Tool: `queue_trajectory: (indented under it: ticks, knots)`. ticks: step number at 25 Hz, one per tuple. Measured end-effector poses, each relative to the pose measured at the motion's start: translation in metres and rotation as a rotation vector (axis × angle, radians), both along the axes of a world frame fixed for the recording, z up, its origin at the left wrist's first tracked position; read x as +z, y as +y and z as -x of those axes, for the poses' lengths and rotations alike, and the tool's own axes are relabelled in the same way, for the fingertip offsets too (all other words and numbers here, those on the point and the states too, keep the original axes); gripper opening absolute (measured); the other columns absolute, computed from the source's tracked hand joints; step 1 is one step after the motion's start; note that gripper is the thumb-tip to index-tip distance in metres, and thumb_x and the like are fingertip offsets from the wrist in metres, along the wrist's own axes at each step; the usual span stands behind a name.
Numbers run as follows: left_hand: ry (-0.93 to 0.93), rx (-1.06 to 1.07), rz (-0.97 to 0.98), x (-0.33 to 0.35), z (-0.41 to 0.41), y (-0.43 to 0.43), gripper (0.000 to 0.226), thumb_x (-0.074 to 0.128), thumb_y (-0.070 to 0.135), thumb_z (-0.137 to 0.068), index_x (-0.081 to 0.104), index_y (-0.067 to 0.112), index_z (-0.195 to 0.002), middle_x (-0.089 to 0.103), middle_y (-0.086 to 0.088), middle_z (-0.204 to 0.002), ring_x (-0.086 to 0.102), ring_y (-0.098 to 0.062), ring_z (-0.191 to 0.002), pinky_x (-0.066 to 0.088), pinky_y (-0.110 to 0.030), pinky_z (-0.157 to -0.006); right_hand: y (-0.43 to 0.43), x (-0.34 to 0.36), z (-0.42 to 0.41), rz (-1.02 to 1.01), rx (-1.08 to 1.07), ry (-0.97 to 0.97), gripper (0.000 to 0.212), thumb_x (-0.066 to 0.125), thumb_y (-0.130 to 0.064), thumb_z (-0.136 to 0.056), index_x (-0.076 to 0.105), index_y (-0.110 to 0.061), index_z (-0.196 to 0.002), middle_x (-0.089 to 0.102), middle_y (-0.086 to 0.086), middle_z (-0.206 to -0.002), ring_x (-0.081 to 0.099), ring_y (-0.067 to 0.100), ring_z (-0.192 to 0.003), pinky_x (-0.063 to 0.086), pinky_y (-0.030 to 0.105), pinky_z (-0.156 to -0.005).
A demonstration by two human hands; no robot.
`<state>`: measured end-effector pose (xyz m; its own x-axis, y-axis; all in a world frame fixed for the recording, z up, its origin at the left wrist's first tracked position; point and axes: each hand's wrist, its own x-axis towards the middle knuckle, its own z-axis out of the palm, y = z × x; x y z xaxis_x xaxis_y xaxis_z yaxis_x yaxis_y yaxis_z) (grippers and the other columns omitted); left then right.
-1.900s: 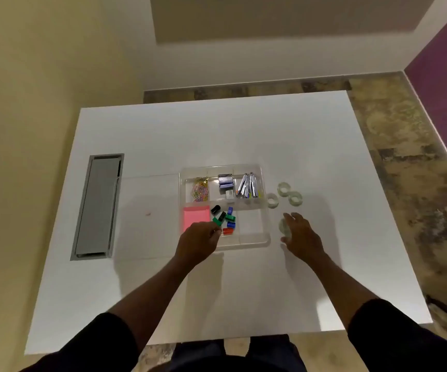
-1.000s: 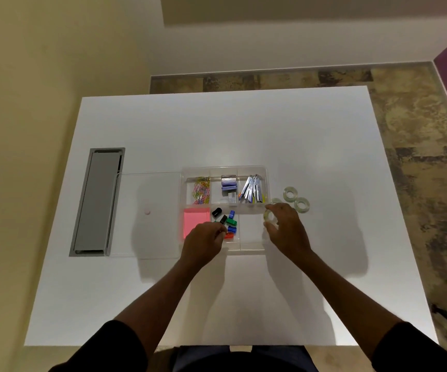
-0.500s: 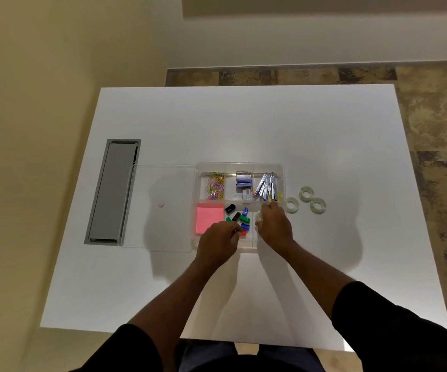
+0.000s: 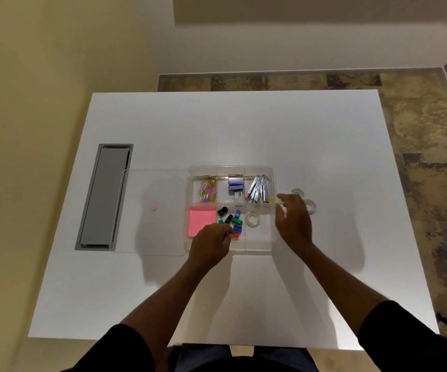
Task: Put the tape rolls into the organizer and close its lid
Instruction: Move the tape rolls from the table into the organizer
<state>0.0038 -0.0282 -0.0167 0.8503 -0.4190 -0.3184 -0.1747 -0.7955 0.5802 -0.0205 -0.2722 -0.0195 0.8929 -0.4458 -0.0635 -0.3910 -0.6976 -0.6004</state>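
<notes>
The clear organizer [image 4: 274, 183] lies mid-table, its clear lid [image 4: 158, 189] flat on the table to its left. One clear tape roll [image 4: 252, 219] sits in the front right compartment. Two more tape rolls [image 4: 297, 191] [image 4: 311, 206] lie on the table right of the organizer. My right hand [image 4: 294, 222] hovers just outside the organizer's right wall with fingers apart; a pale bit of a third roll [image 4: 281, 209] shows under its fingertips. My left hand [image 4: 211, 247] is curled on the organizer's front rim near the coloured clips.
Other compartments hold paper clips [image 4: 208, 190], a staple box [image 4: 235, 182], metal clips [image 4: 258, 189], pink sticky notes [image 4: 202, 222] and coloured binder clips [image 4: 233, 220]. A grey cable hatch [image 4: 104, 197] is set into the table at the left.
My right hand carried one tape roll from the table into the front right compartment, let it go, and moved right again to the rolls on the table. My left hand stayed on the organizer.
</notes>
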Motion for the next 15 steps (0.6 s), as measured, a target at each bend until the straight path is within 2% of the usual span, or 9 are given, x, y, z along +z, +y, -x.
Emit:
queue_trajectory:
  ticks: [2, 6, 9, 11, 13, 15]
  knots:
    - [-0.002, -0.012, -0.012, 0.000, 0.000, -0.002, 0.022, 0.067, 0.023, -0.104, 0.080, 0.015, -0.120, 0.083, -0.006, -0.114, 0.076, -0.017, -0.097, 0.065, -0.039, -0.088, -0.024, 0.000, 0.001, 0.026, -0.095, 0.078, 0.038, 0.070, -0.006, -0.096, 0.066, -0.006, -0.134, 0.064, 0.016, -0.137, 0.059, 0.038, -0.129, 0.058, 0.051, -0.099]
    - [-0.021, -0.022, 0.009, 0.001, 0.003, -0.007, 0.021, 0.067, 0.022, -0.103, 0.080, 0.014, -0.118, 0.083, -0.006, -0.110, 0.074, -0.016, -0.092, 0.064, -0.035, -0.084, -0.064, -0.010, 0.003, 0.028, -0.113, 0.382, 0.058, 0.072, -0.016, -0.098, 0.050, -0.003, -0.149, 0.044, 0.020, -0.159, 0.044, 0.041, -0.147, 0.051, 0.054, -0.113]
    - [-0.031, -0.004, 0.013, 0.000, 0.005, -0.009, 0.019, 0.068, 0.021, -0.102, 0.080, 0.013, -0.115, 0.083, -0.006, -0.106, 0.072, -0.015, -0.088, 0.058, -0.025, -0.076, -0.077, -0.017, 0.007, 0.028, -0.052, 0.424, 0.043, 0.075, -0.016, -0.094, 0.061, -0.001, -0.132, 0.057, 0.019, -0.142, 0.052, 0.042, -0.136, 0.054, 0.051, -0.105]
    - [-0.028, 0.008, 0.018, -0.002, 0.007, -0.010, 0.019, 0.068, 0.020, -0.102, 0.081, 0.012, -0.115, 0.083, -0.007, -0.106, 0.073, -0.015, -0.088, 0.058, -0.026, -0.076, -0.077, -0.019, 0.009, 0.048, -0.072, 0.421, 0.037, 0.077, -0.014, -0.092, 0.065, -0.002, -0.124, 0.063, 0.019, -0.132, 0.056, 0.042, -0.129, 0.057, 0.050, -0.097]
    - [-0.021, 0.005, 0.018, -0.003, 0.009, -0.011, 0.020, 0.068, 0.020, -0.103, 0.080, 0.012, -0.116, 0.083, -0.007, -0.108, 0.072, -0.015, -0.089, 0.059, -0.028, -0.079, -0.073, -0.018, 0.010, 0.089, -0.081, 0.446, 0.037, 0.078, -0.015, -0.093, 0.064, 0.000, -0.124, 0.063, 0.022, -0.130, 0.056, 0.042, -0.127, 0.059, 0.050, -0.093]
    - [-0.024, -0.012, 0.011, -0.004, 0.012, -0.013, 0.021, 0.068, 0.021, -0.104, 0.080, 0.012, -0.118, 0.083, -0.007, -0.109, 0.072, -0.014, -0.089, 0.055, -0.023, -0.078, -0.070, -0.020, 0.013, 0.120, -0.062, 0.458, 0.038, 0.076, -0.014, -0.094, 0.062, 0.000, -0.127, 0.062, 0.023, -0.131, 0.055, 0.042, -0.127, 0.059, 0.051, -0.093]
